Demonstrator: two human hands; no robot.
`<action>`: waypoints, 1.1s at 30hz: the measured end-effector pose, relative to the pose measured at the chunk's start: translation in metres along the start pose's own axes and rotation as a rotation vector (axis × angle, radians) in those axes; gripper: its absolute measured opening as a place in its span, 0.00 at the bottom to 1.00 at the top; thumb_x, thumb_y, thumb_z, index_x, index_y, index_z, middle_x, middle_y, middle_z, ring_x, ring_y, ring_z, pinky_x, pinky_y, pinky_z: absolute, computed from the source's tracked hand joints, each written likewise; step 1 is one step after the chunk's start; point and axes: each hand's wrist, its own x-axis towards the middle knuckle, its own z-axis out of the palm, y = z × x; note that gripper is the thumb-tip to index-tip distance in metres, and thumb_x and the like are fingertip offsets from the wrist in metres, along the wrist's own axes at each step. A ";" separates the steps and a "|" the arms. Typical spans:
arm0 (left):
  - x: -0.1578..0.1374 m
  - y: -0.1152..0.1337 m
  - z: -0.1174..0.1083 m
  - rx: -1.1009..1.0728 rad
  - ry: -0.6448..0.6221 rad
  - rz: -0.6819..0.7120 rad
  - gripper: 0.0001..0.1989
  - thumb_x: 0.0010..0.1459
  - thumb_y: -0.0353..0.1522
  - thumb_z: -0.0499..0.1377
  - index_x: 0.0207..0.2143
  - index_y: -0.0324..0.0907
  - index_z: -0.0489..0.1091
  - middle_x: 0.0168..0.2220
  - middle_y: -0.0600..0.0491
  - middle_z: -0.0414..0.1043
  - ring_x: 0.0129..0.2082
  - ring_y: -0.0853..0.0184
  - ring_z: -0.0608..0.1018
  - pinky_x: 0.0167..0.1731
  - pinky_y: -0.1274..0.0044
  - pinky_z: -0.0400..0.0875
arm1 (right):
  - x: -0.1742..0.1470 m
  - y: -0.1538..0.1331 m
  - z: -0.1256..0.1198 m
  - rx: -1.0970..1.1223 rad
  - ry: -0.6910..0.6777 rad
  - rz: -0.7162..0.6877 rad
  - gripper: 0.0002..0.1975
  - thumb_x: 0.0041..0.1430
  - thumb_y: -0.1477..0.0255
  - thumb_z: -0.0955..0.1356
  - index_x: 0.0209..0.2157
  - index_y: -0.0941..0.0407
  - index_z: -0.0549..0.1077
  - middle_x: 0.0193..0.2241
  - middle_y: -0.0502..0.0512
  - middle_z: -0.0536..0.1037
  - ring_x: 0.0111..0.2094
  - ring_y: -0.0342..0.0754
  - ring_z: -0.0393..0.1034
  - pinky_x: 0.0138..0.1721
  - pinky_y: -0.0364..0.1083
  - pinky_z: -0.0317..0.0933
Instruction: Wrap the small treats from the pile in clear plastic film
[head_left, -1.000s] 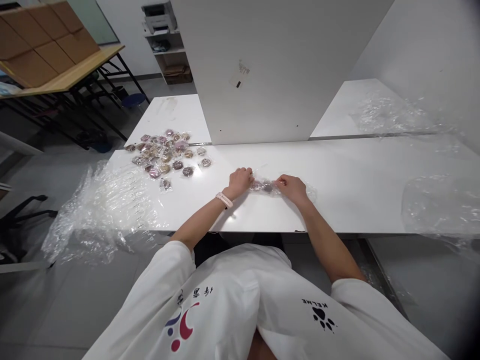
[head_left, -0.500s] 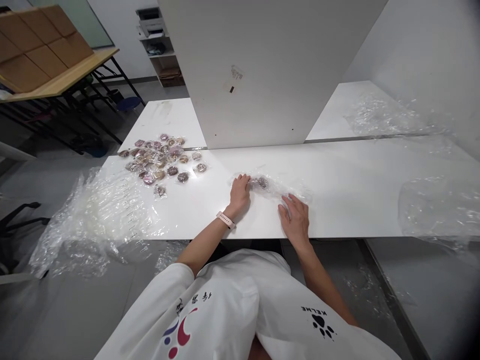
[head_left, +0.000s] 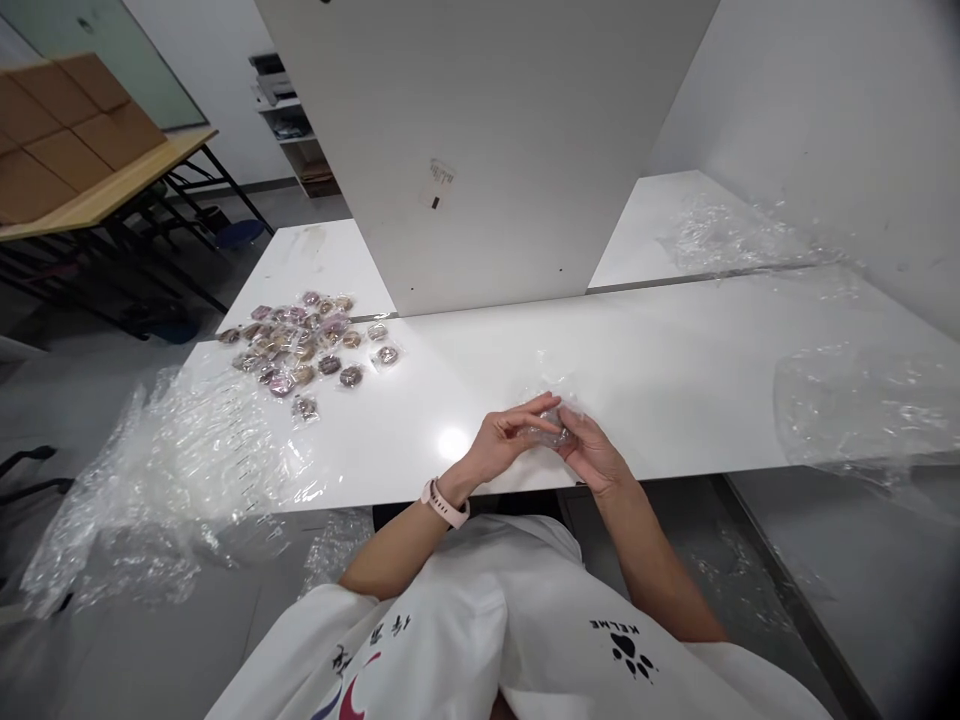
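Both hands have come together over the front part of the white table. Between them is a small, dark, round item in crinkled clear plastic wrap, mostly covered by fingers. My right hand grips the wrapped item from the right, thumb and fingers closed on it. From the left, my left hand presses its fingers on the plastic; its wrist wears a pale pink band. A loose bit of the film sticks up beyond the fingertips. What the item is I cannot tell.
Many small plastic-wrapped round pieces, brown, tan and purple, lie at the left. Clear plastic bags hang over the left front edge. More clear film lies at the right. A tall white panel stands behind.
The wrapped item has been lifted off the tabletop and drawn nearer to me. My hands, apart before, now meet around it, and the film is gathered in. The view has shifted slightly.
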 end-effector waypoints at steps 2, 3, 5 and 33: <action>-0.017 -0.007 -0.001 0.187 0.039 -0.024 0.14 0.66 0.32 0.55 0.52 0.45 0.72 0.65 0.48 0.63 0.67 0.60 0.64 0.62 0.62 0.66 | 0.010 0.002 -0.015 -0.076 0.178 -0.089 0.21 0.43 0.59 0.79 0.37 0.55 0.77 0.38 0.54 0.81 0.38 0.48 0.76 0.41 0.48 0.72; -0.028 -0.012 -0.002 0.323 0.084 -0.041 0.16 0.66 0.32 0.54 0.55 0.46 0.70 0.65 0.47 0.63 0.67 0.60 0.63 0.63 0.60 0.64 | 0.019 0.000 -0.025 -0.130 0.300 -0.157 0.22 0.41 0.59 0.79 0.36 0.56 0.76 0.35 0.54 0.80 0.35 0.48 0.75 0.39 0.48 0.71; -0.056 -0.026 -0.008 0.629 0.217 -0.078 0.17 0.66 0.31 0.54 0.57 0.45 0.68 0.65 0.46 0.63 0.68 0.57 0.61 0.63 0.56 0.62 | 0.043 -0.013 -0.050 -0.271 0.575 -0.320 0.24 0.40 0.58 0.79 0.34 0.58 0.74 0.32 0.54 0.79 0.32 0.47 0.73 0.36 0.48 0.71; -0.114 -0.059 -0.034 1.301 0.533 -0.174 0.27 0.62 0.32 0.56 0.64 0.51 0.62 0.65 0.51 0.64 0.65 0.52 0.65 0.62 0.56 0.63 | 0.287 -0.122 -0.105 -1.108 1.163 -0.482 0.31 0.67 0.60 0.56 0.67 0.59 0.54 0.68 0.70 0.52 0.69 0.61 0.43 0.65 0.64 0.39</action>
